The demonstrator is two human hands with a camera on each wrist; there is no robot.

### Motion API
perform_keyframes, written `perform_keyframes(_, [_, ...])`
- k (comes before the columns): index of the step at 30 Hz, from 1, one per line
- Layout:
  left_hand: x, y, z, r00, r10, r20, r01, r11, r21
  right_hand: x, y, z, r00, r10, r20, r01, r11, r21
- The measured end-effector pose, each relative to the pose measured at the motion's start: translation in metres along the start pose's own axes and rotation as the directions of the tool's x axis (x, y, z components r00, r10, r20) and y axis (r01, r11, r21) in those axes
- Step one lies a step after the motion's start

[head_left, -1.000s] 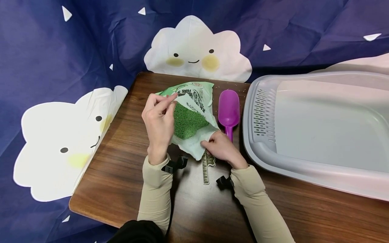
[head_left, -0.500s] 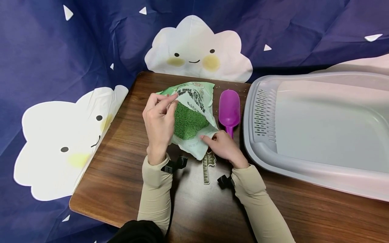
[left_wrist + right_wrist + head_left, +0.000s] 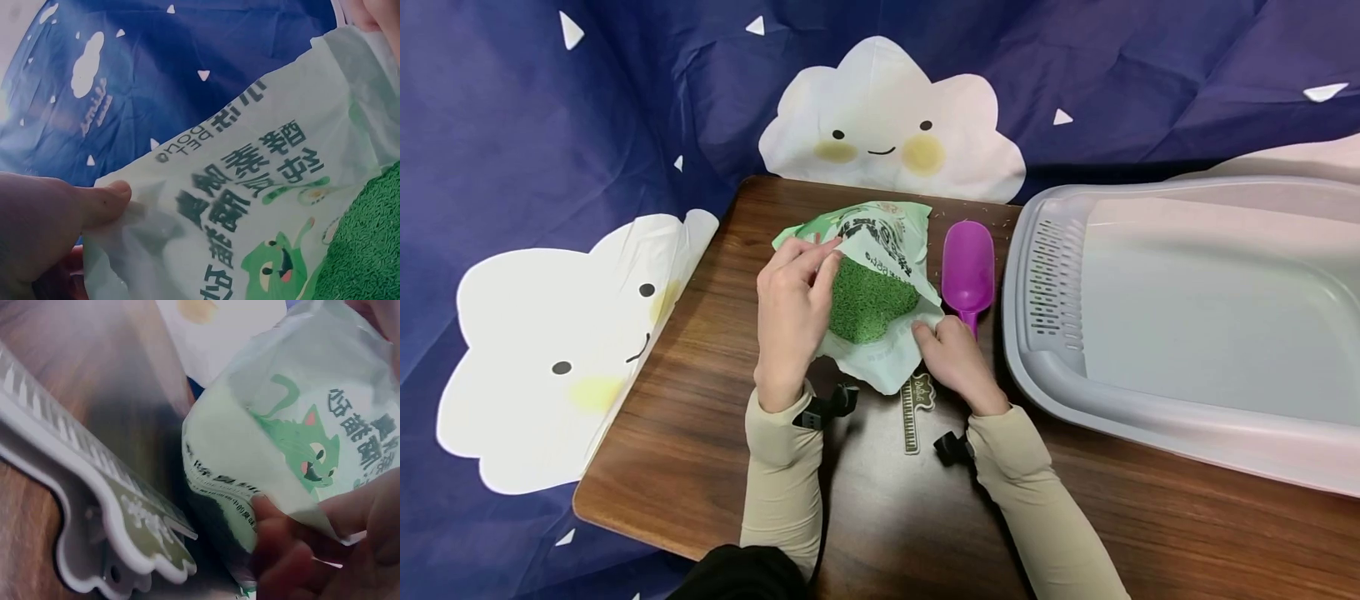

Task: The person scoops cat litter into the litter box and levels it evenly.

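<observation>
A pale green plastic bag [image 3: 880, 362] with dark lettering lies open on the table, its mouth showing green pellets [image 3: 868, 304]. My left hand [image 3: 792, 312] pinches the bag's left edge; the left wrist view shows the thumb [image 3: 103, 203] on the film. At the lower right corner my right hand [image 3: 957, 358] grips the opposite edge, fingers curled round the folded film [image 3: 294, 512] in the right wrist view. A flat clip [image 3: 912, 412], ruler-like with an ornamental head, lies just below the bag, close to my right hand.
A purple scoop [image 3: 967, 265] lies right of the bag, its handle partly behind my right hand. Further right stands a large grey litter box [image 3: 1037, 367] with a slotted end. Small crumbs dot the wooden table [image 3: 670, 433] near its back edge. A blue cloud-print curtain [image 3: 700, 75] hangs behind.
My right hand has shifted slightly right with the bag's corner. My left hand has turned and lowered a little, still pinching the edge. Clip, scoop and litter box have stayed put.
</observation>
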State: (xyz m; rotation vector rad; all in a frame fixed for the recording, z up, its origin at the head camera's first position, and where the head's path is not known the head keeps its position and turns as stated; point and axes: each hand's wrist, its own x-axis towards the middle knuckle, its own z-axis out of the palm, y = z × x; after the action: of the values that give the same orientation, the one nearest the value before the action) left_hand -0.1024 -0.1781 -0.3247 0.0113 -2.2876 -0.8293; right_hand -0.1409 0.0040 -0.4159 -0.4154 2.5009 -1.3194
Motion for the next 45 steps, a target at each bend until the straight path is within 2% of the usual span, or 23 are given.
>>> perform_keyframes(4, [-0.002, 0.000, 0.002, 0.999, 0.024, -0.023, -0.024, 1.000, -0.014, 0.004, 0.001, 0.004, 0.998, -0.049, -0.029, 0.049, 0.999, -0.010])
perform_keyframes(12, [-0.005, 0.002, 0.000, 0.997, 0.040, -0.062, -0.040, 0.999, 0.005, 0.008, 0.008, 0.008, 0.997, -0.071, 0.019, 0.068, 0.993, 0.091])
perform_keyframes(22, [-0.003, 0.004, -0.001, 0.990, 0.044, -0.134, -0.045, 0.999, -0.002, 0.014, 0.008, 0.007, 0.994, -0.111, 0.015, 0.110, 0.993, 0.051])
perform_keyframes(27, [-0.002, 0.005, -0.003, 0.990, 0.042, -0.134, -0.042, 0.999, 0.007, 0.018, 0.007, 0.006, 0.993, -0.119, 0.023, 0.117, 0.990, 0.073])
perform_keyframes(37, [-0.003, 0.012, -0.010, 0.980, 0.065, -0.188, -0.061, 0.998, 0.027, 0.031, 0.008, 0.006, 0.988, -0.134, 0.072, 0.116, 0.971, 0.208])
perform_keyframes(45, [-0.004, 0.013, -0.015, 0.974, 0.059, -0.219, -0.049, 0.998, 0.049, 0.042, 0.002, 0.010, 0.975, -0.201, 0.096, 0.165, 0.941, 0.297])
